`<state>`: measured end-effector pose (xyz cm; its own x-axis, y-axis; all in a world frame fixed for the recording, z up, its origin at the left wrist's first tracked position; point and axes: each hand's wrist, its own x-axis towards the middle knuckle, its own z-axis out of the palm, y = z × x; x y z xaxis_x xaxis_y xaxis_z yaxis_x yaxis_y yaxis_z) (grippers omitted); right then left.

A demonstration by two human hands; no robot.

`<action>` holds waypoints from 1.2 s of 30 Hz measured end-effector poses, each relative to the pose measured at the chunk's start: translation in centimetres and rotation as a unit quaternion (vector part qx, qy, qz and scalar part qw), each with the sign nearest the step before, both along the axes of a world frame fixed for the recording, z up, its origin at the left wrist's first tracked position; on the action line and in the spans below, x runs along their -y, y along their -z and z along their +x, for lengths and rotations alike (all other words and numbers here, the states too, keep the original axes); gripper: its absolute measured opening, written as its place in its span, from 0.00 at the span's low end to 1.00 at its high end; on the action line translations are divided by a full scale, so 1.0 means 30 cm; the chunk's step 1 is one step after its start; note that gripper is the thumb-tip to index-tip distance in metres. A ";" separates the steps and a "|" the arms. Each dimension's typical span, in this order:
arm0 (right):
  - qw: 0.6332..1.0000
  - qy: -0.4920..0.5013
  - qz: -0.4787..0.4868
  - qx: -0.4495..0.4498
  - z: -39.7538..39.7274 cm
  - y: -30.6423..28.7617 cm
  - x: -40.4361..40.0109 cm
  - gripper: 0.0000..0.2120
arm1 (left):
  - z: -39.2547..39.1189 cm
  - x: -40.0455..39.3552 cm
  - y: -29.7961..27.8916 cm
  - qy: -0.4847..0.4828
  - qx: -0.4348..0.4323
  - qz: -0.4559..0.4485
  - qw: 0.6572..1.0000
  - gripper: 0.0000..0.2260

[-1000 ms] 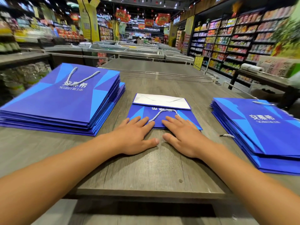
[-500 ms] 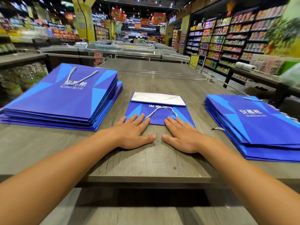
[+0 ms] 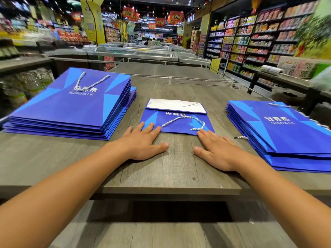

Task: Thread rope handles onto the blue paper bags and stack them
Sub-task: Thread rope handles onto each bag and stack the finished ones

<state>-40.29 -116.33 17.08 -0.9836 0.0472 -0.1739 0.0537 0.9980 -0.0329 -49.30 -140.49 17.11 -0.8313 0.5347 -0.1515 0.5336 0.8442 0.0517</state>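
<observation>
A single blue paper bag lies flat in the middle of the grey wooden table, its white base fold at the far end and a white rope handle looped on top. My left hand lies flat with straight fingers, its fingertips on the bag's near left corner. My right hand lies flat as well, fingertips at the near right corner by the rope's end. A tall stack of blue bags with a rope handle on top sits to the left. Another stack of blue bags sits to the right.
A loose rope end pokes out of the right stack's near left side. The table's front edge runs just below my wrists, with a lower shelf beneath. Freezer cases and shop shelves stand beyond the table.
Both hands have slid apart along the bag's near edge, from beside the rope's ends out to the corners. The view has shifted slightly.
</observation>
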 end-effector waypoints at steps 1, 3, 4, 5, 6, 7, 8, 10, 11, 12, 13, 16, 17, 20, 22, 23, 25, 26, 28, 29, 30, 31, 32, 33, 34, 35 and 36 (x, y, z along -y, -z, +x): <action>1.000 0.007 0.000 -0.005 0.004 -0.001 -0.002 0.37 | 0.001 -0.001 0.002 -0.004 -0.002 0.001 1.000 0.36; 1.000 0.023 0.002 -0.015 0.010 -0.002 -0.003 0.37 | 0.002 -0.001 0.007 -0.010 -0.007 0.003 1.000 0.36; 0.999 0.030 0.002 -0.020 0.012 -0.002 -0.001 0.37 | 0.003 0.001 0.009 -0.014 -0.009 0.004 1.000 0.37; 0.999 0.036 0.000 -0.024 0.013 -0.001 0.001 0.37 | 0.005 0.004 0.011 -0.020 -0.010 0.006 1.000 0.37; 0.999 0.041 -0.003 -0.029 0.015 0.002 0.003 0.37 | 0.006 0.009 0.012 -0.027 -0.013 0.007 1.000 0.38; 0.998 0.046 -0.007 -0.036 0.017 0.005 0.006 0.37 | 0.008 0.016 0.013 -0.035 -0.015 0.008 0.999 0.39; 0.998 0.052 -0.012 -0.045 0.020 0.008 0.008 0.37 | 0.010 0.023 0.014 -0.043 -0.017 0.007 0.999 0.39; 0.996 0.070 -0.021 -0.060 0.028 0.012 0.012 0.38 | 0.012 0.035 0.013 -0.055 -0.022 0.007 0.998 0.39; 0.995 0.079 -0.025 -0.063 0.031 0.015 0.011 0.38 | 0.013 0.037 0.011 -0.059 -0.024 0.008 0.998 0.39; 0.994 0.089 -0.026 -0.065 0.033 0.018 0.010 0.39 | 0.014 0.037 0.013 -0.063 -0.025 0.011 0.998 0.40; 0.993 0.100 -0.024 -0.066 0.035 0.020 0.008 0.40 | 0.015 0.037 0.014 -0.069 -0.027 0.012 0.997 0.41; 0.990 0.123 -0.016 -0.068 0.033 0.028 0.008 0.42 | 0.012 0.042 0.020 -0.092 -0.027 0.013 0.995 0.43; 0.990 0.126 -0.015 -0.070 0.035 0.029 0.008 0.42 | 0.011 0.043 0.022 -0.098 -0.027 0.015 0.995 0.43; 0.988 0.128 -0.025 -0.087 0.030 0.031 0.007 0.41 | 0.011 0.039 0.026 -0.095 -0.046 0.027 0.994 0.42; 0.981 0.133 -0.070 -0.126 0.028 0.028 0.002 0.39 | 0.002 0.036 0.029 -0.089 -0.074 0.066 0.991 0.40; 0.969 0.142 -0.130 -0.157 0.027 0.023 -0.005 0.36 | -0.006 0.038 0.029 -0.091 -0.087 0.112 0.986 0.38; 0.919 0.163 -0.270 -0.237 0.025 0.013 -0.012 0.31 | -0.020 0.041 0.022 -0.107 -0.097 0.240 0.960 0.33; 0.892 0.169 -0.313 -0.279 0.022 0.010 -0.014 0.28 | -0.025 0.043 0.017 -0.114 -0.101 0.294 0.944 0.30; 0.860 0.170 -0.329 -0.350 0.009 0.008 -0.022 0.24 | -0.029 0.045 0.008 -0.120 -0.131 0.341 0.923 0.23; 0.852 0.169 -0.324 -0.375 0.001 0.007 -0.026 0.23 | -0.031 0.047 0.005 -0.120 -0.152 0.346 0.918 0.20; 0.848 0.172 -0.318 -0.388 -0.008 0.006 -0.030 0.21 | -0.035 0.049 0.005 -0.122 -0.169 0.347 0.914 0.18; 0.847 0.178 -0.312 -0.391 -0.015 0.006 -0.035 0.18 | -0.040 0.052 0.006 -0.123 -0.177 0.344 0.914 0.15; 0.849 0.186 -0.306 -0.389 -0.022 0.010 -0.042 0.16 | -0.046 0.054 0.010 -0.123 -0.181 0.340 0.915 0.13; 0.850 0.192 -0.305 -0.386 -0.027 0.014 -0.049 0.14 | -0.052 0.057 0.014 -0.123 -0.183 0.337 0.915 0.12; 0.847 0.196 -0.307 -0.387 -0.028 0.018 -0.053 0.12 | -0.057 0.060 0.015 -0.121 -0.189 0.338 0.914 0.10; 0.840 0.196 -0.314 -0.395 -0.028 0.019 -0.055 0.11 | -0.059 0.062 0.014 -0.116 -0.199 0.344 0.910 0.09; 0.831 0.193 -0.323 -0.410 -0.027 0.016 -0.056 0.10 | -0.058 0.063 0.011 -0.108 -0.213 0.352 0.905 0.08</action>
